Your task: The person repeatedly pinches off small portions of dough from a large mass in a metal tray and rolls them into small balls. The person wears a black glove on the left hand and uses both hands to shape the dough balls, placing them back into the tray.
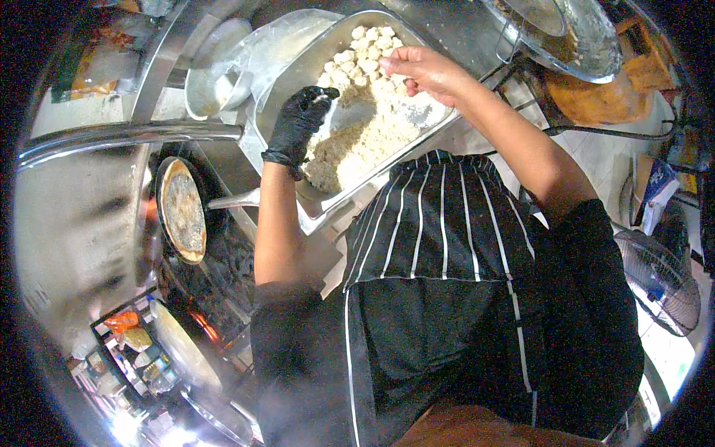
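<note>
A deep metal tray (298, 68) stands in front of me. Pale lumps (363, 58), perhaps dough pieces, are heaped at its far end, and a loose, crumbly pale mass (383, 138) covers the nearer part. My left hand (302, 123), in a black glove, is at the tray's left side with its fingers curled; a bit of white shows at the fingertips, too small to name. Bare, my right hand (430, 74) reaches over the right side, thumb and forefinger pinched beside the lumps. Whether a piece is between them is hidden.
To the left, a pan (166, 223) with a browned flatbread (184, 212) sits on the stove, its handle pointing towards my left forearm. A metal bowl (212, 74) lies beyond the rail (134, 138). A large metal basin (596, 52) is at far right, a fan (659, 279) below.
</note>
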`<move>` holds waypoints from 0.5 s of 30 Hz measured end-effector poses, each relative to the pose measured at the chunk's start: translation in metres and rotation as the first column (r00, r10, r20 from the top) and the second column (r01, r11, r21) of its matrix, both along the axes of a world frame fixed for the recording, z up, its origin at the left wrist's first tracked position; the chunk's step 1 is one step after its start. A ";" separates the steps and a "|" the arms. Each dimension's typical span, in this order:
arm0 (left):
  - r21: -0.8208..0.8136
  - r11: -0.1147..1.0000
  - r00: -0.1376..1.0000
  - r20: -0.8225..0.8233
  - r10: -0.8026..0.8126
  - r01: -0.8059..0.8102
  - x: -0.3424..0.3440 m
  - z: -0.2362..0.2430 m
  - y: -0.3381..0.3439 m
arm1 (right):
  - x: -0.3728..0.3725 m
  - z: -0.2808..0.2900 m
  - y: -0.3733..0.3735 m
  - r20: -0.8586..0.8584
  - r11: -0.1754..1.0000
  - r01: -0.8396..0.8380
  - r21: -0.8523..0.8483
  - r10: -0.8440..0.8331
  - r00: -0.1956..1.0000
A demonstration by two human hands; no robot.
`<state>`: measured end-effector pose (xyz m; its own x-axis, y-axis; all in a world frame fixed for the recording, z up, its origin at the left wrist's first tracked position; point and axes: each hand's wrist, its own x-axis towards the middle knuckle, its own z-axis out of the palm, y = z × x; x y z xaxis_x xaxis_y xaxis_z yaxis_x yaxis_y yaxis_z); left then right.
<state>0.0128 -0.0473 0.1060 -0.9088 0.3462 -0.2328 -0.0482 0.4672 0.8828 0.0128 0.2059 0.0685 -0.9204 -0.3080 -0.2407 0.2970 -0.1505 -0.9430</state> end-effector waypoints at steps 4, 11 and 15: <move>0.414 0.900 0.969 0.245 0.034 -0.136 0.008 -0.012 0.001 | 0.008 0.007 -0.003 0.047 0.964 -0.072 -0.257 0.087 0.995; 0.365 0.887 0.919 0.368 0.142 -0.283 0.016 -0.024 0.023 | 0.010 0.017 -0.011 0.169 0.995 0.094 -0.037 -0.086 0.982; 0.528 0.671 0.813 0.547 0.200 -0.520 0.007 -0.055 0.024 | 0.012 0.018 -0.016 0.129 0.954 0.282 -0.104 -0.268 0.955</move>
